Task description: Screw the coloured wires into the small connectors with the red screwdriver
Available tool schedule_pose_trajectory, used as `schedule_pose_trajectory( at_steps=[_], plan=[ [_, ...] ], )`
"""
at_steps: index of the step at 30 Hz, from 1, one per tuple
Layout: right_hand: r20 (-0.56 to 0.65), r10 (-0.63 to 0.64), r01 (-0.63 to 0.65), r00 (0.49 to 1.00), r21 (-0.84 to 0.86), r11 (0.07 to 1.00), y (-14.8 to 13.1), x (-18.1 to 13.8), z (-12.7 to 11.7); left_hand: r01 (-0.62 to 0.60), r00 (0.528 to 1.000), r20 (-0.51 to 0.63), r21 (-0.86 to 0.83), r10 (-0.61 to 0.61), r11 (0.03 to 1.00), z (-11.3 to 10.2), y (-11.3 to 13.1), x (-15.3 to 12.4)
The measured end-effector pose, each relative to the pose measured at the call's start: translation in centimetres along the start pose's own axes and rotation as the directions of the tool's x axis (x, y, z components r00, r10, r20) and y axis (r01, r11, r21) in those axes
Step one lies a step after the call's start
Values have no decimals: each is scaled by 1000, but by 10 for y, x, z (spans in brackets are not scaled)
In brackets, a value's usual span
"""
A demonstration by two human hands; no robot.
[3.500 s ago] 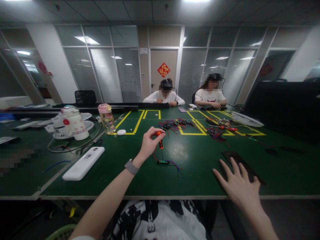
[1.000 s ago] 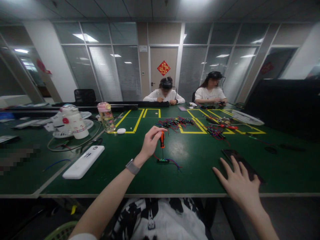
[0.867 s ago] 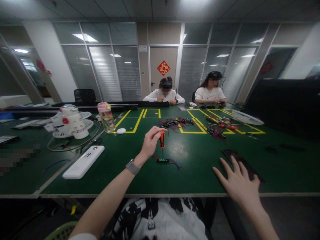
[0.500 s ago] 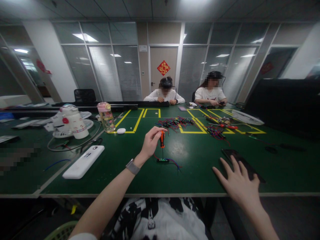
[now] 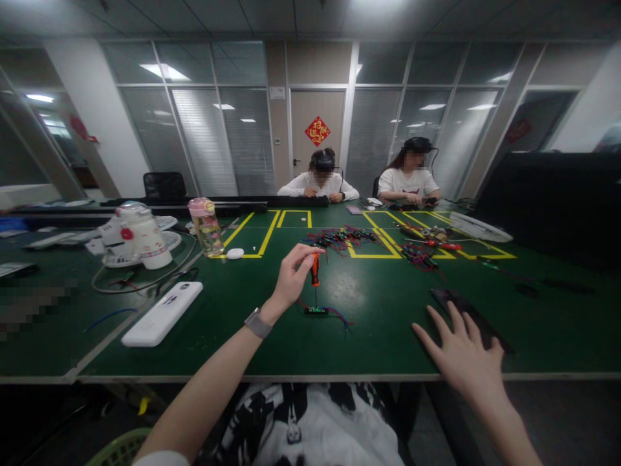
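My left hand (image 5: 292, 278) pinches the top of a small orange-handled screwdriver (image 5: 315, 273) and holds it upright. Its tip rests on a small black part with red and blue wires (image 5: 317, 311) lying on the green table (image 5: 369, 336). A grey watch sits on that wrist. My right hand (image 5: 463, 355) lies flat near the table's front edge, fingers spread, holding nothing. Its fingertips touch a dark flat phone-like slab (image 5: 468, 316).
A white flat device (image 5: 162, 314) lies front left, with a white fan (image 5: 136, 236) and a pink-lidded bottle (image 5: 206, 228) behind it. Piles of wired parts (image 5: 339, 238) and tools (image 5: 439, 246) sit in yellow-taped boxes. Two people sit at the far end.
Over the frames the screwdriver went from tilted to upright on the small part. In the last second nothing has visibly moved.
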State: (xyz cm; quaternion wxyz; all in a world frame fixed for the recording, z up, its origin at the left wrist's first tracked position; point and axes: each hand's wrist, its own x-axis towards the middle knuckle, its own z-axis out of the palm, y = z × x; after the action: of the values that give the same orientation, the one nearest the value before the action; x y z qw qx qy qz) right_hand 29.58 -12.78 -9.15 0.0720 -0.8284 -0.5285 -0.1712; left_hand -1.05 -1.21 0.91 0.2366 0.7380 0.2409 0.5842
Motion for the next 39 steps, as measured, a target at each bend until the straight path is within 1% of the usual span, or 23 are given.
schedule_pose_trajectory(
  at_steps=[9, 12, 14, 16, 20, 23, 26, 32, 39],
  plan=[
    [24, 20, -20, 1000, 17, 1000, -3, -1, -6, -3, 1000, 2, -4, 3, 1000, 0, -1, 0],
    [13, 25, -25, 1000, 20, 999, -5, -1, -9, 1, 1000, 3, -4, -1, 1000, 0, 0, 0],
    [-30, 5, -4, 1000, 22, 1000, -5, -2, -10, -1, 1000, 1, -6, 1, 1000, 0, 0, 0],
    [-106, -26, 29, 994, 25, 999, -6, -3, -12, -4, 1000, 2, -10, 4, 1000, 0, 0, 0],
    [-262, -69, 73, 963, 5, 997, -8, -8, -14, -8, 1000, 5, -11, 9, 1000, 0, -1, 0],
    [-310, -107, 102, 945, -31, 994, -10, -9, -14, -14, 1000, 3, -13, 14, 1000, 0, -2, 0],
    [-312, -117, 107, 943, -51, 993, -12, -10, -15, -8, 1000, 2, -19, 8, 1000, 0, -3, 0],
    [-313, -60, 44, 948, -57, 997, -12, -12, -18, -9, 1000, 4, -22, 9, 1000, 0, -3, 0],
    [-222, -18, 10, 975, -36, 999, -8, -9, -14, -11, 1000, 6, -22, 11, 1000, 0, -4, 0]
  ],
)
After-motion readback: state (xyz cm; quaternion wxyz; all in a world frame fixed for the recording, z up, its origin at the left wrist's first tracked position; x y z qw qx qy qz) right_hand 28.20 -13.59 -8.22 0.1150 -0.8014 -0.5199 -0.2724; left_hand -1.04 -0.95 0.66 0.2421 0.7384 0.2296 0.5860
